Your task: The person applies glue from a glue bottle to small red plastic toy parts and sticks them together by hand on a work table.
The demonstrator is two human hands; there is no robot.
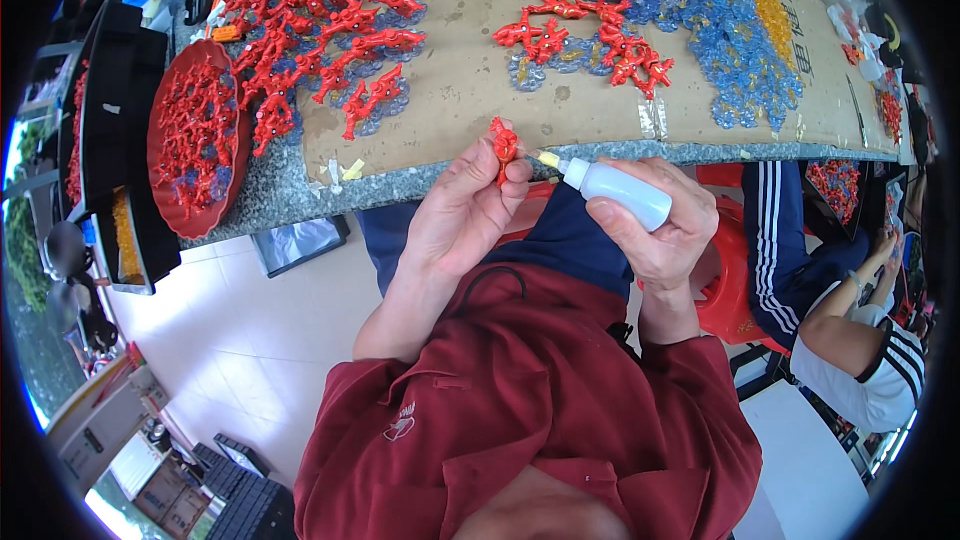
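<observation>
Between the thumb and fingers of my left hand point(465, 202) is a small red plastic figure point(504, 143), held up just off the table's front edge. My right hand point(665, 220) wraps round a white squeeze bottle point(622, 193) with a yellowish nozzle point(548, 159). The bottle lies tilted, its thin tip pointing left at the figure; whether the two touch is too small to tell. Beyond my hands, many red figures point(335, 35) stand in rows on clear bluish discs, with another group point(625, 35) further right.
Brown cardboard point(460, 70) covers the speckled stone tabletop point(385, 188). A red oval tray point(240, 175) heaped with red pieces stands at left. Loose blue discs point(745, 90) and a yellow strip of pieces point(765, 0) lie at right. A co-worker point(850, 350) sits at my right beside a red stool point(725, 285).
</observation>
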